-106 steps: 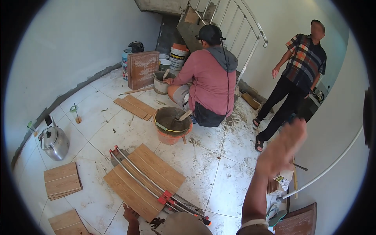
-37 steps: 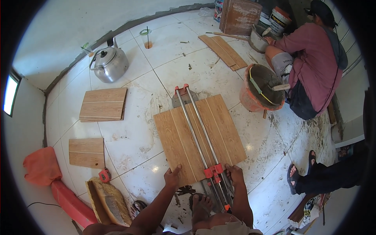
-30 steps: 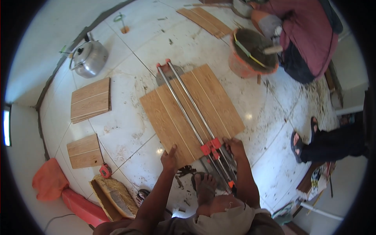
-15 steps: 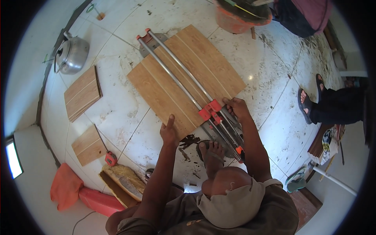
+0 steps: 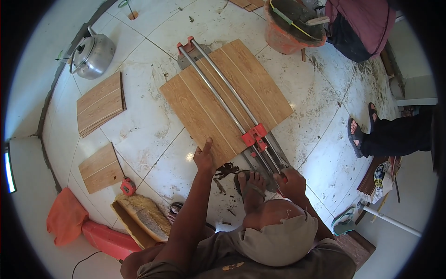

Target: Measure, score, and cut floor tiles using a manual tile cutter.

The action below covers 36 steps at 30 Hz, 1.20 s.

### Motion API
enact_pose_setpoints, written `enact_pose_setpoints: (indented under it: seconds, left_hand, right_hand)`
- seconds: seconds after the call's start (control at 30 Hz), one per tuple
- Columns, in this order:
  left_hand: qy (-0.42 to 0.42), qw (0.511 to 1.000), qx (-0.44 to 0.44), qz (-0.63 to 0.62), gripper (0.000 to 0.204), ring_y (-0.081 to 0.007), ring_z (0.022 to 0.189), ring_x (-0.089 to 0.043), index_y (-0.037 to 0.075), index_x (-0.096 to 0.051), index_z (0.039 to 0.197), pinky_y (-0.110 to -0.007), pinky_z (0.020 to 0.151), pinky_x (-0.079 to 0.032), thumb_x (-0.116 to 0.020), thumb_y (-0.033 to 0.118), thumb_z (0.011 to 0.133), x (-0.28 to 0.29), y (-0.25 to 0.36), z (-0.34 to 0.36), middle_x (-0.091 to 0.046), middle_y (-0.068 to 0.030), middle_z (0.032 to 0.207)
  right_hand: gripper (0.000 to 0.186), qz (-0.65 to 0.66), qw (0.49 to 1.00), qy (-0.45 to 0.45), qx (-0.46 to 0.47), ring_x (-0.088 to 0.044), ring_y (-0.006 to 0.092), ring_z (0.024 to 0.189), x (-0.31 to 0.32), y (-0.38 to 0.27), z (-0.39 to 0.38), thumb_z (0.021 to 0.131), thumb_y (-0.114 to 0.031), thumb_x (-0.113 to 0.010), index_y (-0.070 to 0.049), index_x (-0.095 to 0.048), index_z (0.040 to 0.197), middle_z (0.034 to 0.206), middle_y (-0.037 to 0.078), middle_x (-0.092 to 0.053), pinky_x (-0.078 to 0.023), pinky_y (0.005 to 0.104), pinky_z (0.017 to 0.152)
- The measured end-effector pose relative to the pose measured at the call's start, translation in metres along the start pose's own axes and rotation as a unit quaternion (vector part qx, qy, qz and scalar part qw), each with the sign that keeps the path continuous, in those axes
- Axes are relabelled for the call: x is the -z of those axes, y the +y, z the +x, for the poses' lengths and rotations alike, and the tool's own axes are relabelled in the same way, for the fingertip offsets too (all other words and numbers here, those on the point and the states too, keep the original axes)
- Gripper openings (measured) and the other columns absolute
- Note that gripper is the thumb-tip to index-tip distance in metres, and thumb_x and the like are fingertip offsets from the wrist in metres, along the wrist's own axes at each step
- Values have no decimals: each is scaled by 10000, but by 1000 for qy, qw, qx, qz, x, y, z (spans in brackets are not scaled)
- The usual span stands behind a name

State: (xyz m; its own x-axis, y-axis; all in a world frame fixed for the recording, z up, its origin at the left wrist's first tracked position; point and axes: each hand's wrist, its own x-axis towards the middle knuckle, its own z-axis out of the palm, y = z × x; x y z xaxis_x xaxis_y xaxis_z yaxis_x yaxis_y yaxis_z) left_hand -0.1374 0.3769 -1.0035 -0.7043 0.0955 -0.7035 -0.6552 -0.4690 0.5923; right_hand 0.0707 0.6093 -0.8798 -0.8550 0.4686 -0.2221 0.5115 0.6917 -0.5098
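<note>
A wood-look floor tile (image 5: 188, 100) lies across the bed of a manual tile cutter (image 5: 254, 136), under its two steel rails. The cutter's red carriage sits over the tile's near edge. My left hand (image 5: 204, 157) grips that tile's near left edge, thumb on top and fingers underneath. At the near end of the rails my right hand (image 5: 291, 182) is closed around the cutter's handle, which it mostly hides. My sandalled foot (image 5: 252, 183) rests close beside the cutter's near end.
Stacked tiles (image 5: 101, 104), a smaller tile piece (image 5: 100, 168), a red tape measure (image 5: 127, 186) and a kettle (image 5: 95, 56) are on the left. A mortar bucket (image 5: 283, 39) stands at far right, near a backpack (image 5: 360, 28). Another person's sandalled feet (image 5: 357, 136) are on the right.
My right hand has left the tile's right corner and moved nearer to me, closing on the cutter's handle. My left hand keeps its hold on the tile. The view has shifted slightly.
</note>
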Motion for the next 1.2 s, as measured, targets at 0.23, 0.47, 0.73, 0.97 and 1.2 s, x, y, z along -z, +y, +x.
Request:
enact_pose_setpoints:
  seconds: [0.23, 0.47, 0.73, 0.97, 1.2]
  left_hand:
    - [20, 999, -25, -7, 397, -194, 983, -631, -10, -613, 1174, -337, 909, -499, -770, 218, 889, -7, 0, -3, -661, -78, 1094]
    - [32, 999, -17, 8, 388, -186, 981, -625, -12, -619, 1170, -336, 903, -496, -770, 211, 890, -5, 3, -5, -661, -70, 1085]
    - [10, 999, -3, 35, 518, -261, 1133, -590, 6, -490, 1311, -415, 999, -475, -736, 233, 916, -4, 6, -6, -598, -105, 1239]
    - [13, 999, 4, 50, 543, -267, 1139, -589, 6, -470, 1333, -424, 992, -487, -732, 240, 919, -15, 7, -10, -594, -115, 1244]
    - [13, 999, 6, 50, 552, -279, 1140, -595, 8, -448, 1349, -434, 994, -495, -714, 250, 930, -15, 8, -12, -576, -125, 1266]
  right_hand:
    - [356, -44, 993, -87, -70, -656, 411, 733, 20, -14, -11, 963, -378, -577, -47, -542, 836, 781, 182, -644, -492, 515, 643]
    - [368, -99, 974, -159, -131, -678, 406, 792, 31, 2, -45, 976, -399, -538, -50, -651, 1013, 861, 193, -694, -519, 513, 696]
    - [442, -101, 968, -192, -127, -701, 366, 809, 36, 17, -38, 941, -477, -562, -66, -695, 1039, 853, 172, -714, -542, 461, 732]
    - [441, 47, 990, 60, -119, -623, 311, 574, 30, 59, 59, 928, -427, -664, -20, -640, 759, 665, 131, -661, -490, 393, 581]
    - [306, 422, 856, -115, -276, -487, 75, 494, -26, 41, 155, 920, -317, -714, -70, -643, 755, 639, -19, -574, -351, 239, 444]
